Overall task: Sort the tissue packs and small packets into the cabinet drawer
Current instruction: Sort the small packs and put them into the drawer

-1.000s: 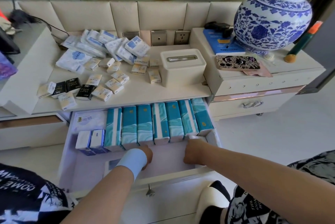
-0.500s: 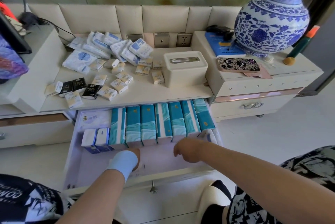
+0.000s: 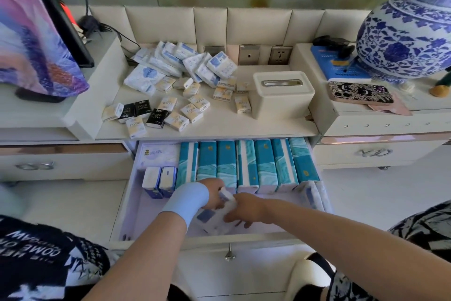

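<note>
Together, hands (image 3: 244, 209) on white pack (image 3: 209, 222) in drawer (image 3: 144, 215)

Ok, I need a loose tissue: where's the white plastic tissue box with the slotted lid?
Head view: the white plastic tissue box stands right of centre on the cream shelf, above the open drawer, beside the small pale-yellow packets.
</note>
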Demonstrator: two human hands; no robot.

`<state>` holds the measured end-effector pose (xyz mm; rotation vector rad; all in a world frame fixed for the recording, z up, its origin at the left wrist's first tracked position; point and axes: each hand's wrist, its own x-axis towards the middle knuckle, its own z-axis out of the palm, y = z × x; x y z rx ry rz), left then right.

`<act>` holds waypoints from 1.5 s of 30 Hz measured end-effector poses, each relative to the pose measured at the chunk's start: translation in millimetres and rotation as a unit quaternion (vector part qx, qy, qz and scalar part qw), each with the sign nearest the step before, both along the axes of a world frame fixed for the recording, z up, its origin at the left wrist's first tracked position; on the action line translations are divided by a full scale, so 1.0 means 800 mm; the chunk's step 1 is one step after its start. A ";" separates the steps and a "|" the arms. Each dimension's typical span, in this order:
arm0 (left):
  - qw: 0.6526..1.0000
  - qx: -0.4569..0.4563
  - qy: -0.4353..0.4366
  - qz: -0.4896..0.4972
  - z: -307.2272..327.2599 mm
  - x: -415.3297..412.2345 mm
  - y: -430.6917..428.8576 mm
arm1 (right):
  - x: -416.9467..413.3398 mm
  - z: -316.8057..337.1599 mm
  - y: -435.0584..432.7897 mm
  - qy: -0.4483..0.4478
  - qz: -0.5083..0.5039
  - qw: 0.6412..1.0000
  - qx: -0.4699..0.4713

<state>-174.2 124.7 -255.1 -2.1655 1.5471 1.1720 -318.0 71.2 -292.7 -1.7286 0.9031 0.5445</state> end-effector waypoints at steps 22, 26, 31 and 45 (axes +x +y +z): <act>0.994 -0.063 0.075 0.055 0.009 -0.092 -0.037 | -0.159 0.041 -0.075 0.235 -0.132 0.871 -0.410; 0.995 -0.060 0.062 0.044 0.004 -0.096 -0.038 | -0.161 0.028 -0.067 0.185 -0.157 0.889 -0.388; 0.994 -0.072 0.054 0.060 0.009 -0.087 -0.033 | -0.150 0.025 -0.059 0.144 -0.172 0.903 -0.366; 0.999 -0.017 0.017 0.031 0.003 -0.019 0.016 | -0.034 0.113 -0.044 0.108 -0.003 0.944 -0.312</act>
